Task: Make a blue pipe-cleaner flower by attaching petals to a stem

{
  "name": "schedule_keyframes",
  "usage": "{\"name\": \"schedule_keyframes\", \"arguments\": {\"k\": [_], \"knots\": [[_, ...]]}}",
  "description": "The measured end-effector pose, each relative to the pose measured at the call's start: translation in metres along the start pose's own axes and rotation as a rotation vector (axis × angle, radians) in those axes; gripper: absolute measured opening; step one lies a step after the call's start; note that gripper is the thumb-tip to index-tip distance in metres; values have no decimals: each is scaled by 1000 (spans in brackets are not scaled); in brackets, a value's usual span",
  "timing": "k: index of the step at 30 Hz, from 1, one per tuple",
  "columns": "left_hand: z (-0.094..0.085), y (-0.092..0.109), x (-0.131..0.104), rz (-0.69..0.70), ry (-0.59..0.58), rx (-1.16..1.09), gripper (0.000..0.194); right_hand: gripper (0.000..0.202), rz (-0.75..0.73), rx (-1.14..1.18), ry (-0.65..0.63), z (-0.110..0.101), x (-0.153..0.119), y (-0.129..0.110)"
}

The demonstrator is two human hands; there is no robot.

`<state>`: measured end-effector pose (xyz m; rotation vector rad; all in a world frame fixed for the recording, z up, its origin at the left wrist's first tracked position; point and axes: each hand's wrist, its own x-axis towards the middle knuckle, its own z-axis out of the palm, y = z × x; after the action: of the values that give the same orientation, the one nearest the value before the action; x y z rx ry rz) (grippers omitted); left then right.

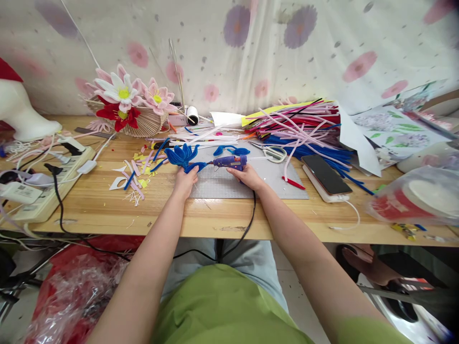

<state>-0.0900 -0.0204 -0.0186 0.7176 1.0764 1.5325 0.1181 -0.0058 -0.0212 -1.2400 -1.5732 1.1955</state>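
My left hand (pixel 186 182) is closed round the lower part of a blue pipe-cleaner flower (pixel 181 155), whose petals fan out above the fingers. A blue petal or leaf sticks out from that hand to the right. My right hand (pixel 248 177) grips a purple hot glue gun (pixel 226 161), its nozzle pointing left and at or very near that blue piece. A clear glue stick (pixel 263 158) juts from the gun's back, and a black cord hangs below. Behind the gun, another blue pipe-cleaner piece (pixel 224 150) lies on the grey cutting mat (pixel 215 191).
Scissors (pixel 274 152), a red pen-like tool (pixel 293 183) and a phone (pixel 326 174) on a white charger lie right. Pipe-cleaner bundles (pixel 297 124) lie behind. Left are scraps (pixel 134 174), a power strip (pixel 59 184) and a fan-shaped flower basket (pixel 143 122). A bagged cup (pixel 412 196) stands far right.
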Motion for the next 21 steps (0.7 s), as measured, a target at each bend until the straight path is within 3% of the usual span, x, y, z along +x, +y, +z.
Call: {"name": "schedule_keyframes", "arguments": {"k": [7,21], "knots": [[-2,7,0,-56,-35,-104,36,51,-26,36,44,-5,-2,1],[-2,9,-3,-78,-91,-113,35,53,-14,0,-5,0,-6,-7]]}}
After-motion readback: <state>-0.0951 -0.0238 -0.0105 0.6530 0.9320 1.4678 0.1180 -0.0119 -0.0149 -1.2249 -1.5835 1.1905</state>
